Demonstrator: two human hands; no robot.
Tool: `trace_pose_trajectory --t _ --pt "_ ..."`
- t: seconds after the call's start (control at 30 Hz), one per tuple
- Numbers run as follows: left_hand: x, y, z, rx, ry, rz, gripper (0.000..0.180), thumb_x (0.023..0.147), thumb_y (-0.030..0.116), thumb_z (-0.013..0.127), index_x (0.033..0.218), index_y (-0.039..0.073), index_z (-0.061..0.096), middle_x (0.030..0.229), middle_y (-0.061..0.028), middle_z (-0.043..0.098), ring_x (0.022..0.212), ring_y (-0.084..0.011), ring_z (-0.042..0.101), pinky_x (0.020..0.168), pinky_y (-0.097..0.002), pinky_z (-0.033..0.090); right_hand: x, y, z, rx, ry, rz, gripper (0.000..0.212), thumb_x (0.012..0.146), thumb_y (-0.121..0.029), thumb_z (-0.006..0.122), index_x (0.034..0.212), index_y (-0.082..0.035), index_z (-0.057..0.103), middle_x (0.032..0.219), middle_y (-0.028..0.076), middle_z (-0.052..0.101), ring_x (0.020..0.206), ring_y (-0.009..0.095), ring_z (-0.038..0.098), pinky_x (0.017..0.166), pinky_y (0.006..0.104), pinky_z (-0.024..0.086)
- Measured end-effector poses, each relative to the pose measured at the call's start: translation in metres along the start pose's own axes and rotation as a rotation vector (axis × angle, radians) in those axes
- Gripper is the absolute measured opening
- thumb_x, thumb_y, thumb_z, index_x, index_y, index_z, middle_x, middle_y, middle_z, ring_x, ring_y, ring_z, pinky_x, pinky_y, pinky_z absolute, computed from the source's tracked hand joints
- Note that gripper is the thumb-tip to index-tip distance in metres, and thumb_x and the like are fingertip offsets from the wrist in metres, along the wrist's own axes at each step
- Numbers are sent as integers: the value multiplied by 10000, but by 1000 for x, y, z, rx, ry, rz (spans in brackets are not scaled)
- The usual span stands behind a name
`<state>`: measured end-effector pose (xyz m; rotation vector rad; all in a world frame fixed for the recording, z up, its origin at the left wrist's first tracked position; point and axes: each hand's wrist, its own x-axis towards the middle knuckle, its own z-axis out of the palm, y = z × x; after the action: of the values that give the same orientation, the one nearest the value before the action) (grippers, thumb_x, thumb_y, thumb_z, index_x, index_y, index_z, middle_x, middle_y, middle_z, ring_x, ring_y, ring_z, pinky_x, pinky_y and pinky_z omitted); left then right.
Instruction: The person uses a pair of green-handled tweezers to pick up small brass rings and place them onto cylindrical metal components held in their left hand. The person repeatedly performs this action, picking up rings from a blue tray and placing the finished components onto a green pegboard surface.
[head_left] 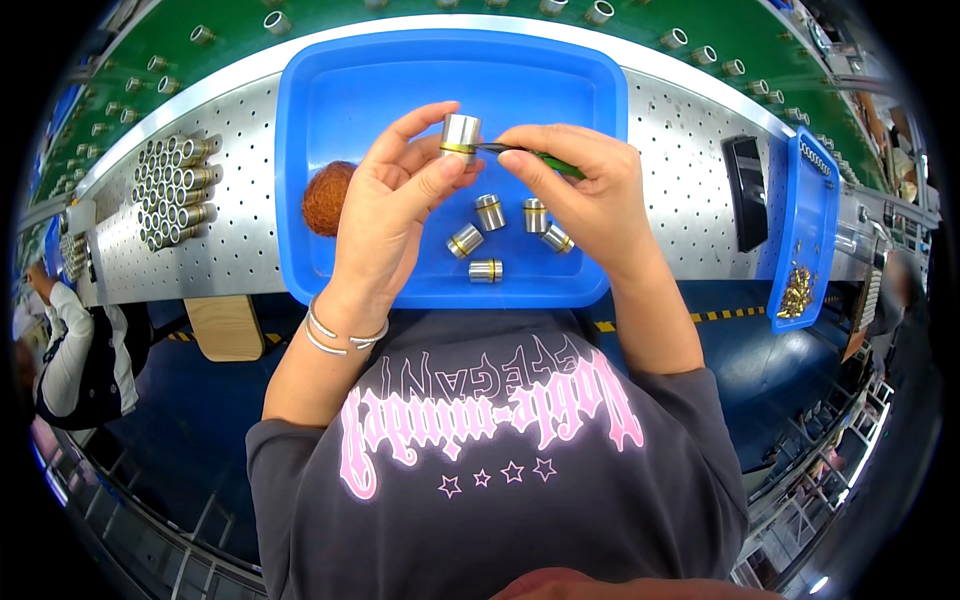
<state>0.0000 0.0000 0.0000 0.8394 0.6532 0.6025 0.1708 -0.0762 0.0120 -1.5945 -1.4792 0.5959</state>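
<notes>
Between the thumb and fingers of my left hand (392, 195) is a silver metal sleeve (461, 130) with a yellow band round its lower part. My right hand (590, 185) pinches a thin tool with a green handle (562, 166) and a dark, slim end, which meets the sleeve near the yellow band; its exact kind does not show. Both hands are above a blue tray (450, 45). Below them in the tray lie several similar sleeves (485, 271) with yellow bands. A round brown fibrous ball (328, 200) rests by the tray's left wall, partly behind my left wrist.
A block of metal sleeves (172, 195) stands on the perforated metal table (245, 180) at left. To the right are a black flat object (745, 193) and a blue tray (822, 205) with small brass-coloured parts (797, 292). Beyond runs a green belt (640, 25) carrying sleeves. Another person (85, 340) is at far left.
</notes>
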Motion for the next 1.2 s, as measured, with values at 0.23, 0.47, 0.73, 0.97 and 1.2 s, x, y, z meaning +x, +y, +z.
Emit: trace_pose_trajectory --t 0.23,0.47,0.73,0.97,1.2 --pt "3 -1 1 -132 -4 3 414 849 86 612 1234 15 480 1115 -93 545 976 -179 590 853 -278 473 5 -1 15 116 41 8 159 738 -131 707 841 -37 630 762 79 631 668 208 619 585 263 474" --pt "3 -4 -2 -40 19 11 385 868 105 594 1227 20 484 1083 -83 561 969 -182 592 853 -277 475 9 1 15 66 52 -62 158 684 -2 657 834 -20 613 778 84 604 723 216 601 620 276 472" --pt "5 -4 0 -93 18 -23 399 889 127 570 1261 31 463 1072 -113 592 961 -187 598 857 -287 482 9 -5 13 202 85 14 137 760 31 642 875 -5 577 913 75 644 789 124 584 650 245 464" --pt "3 -2 -3 -121 -10 -52 391 910 148 537 1271 26 452 1084 -117 589 944 -187 608 856 -289 487 12 9 14 410 92 40 85 898 -101 560 910 -28 517 942 98 661 730 44 515 656 180 413" --pt "4 -2 0 -22 9 -15 396 906 138 540 1275 27 445 1102 -144 593 934 -182 614 844 -287 493 11 3 13 358 91 46 85 905 -107 554 902 -35 509 920 104 667 765 64 560 678 191 430"
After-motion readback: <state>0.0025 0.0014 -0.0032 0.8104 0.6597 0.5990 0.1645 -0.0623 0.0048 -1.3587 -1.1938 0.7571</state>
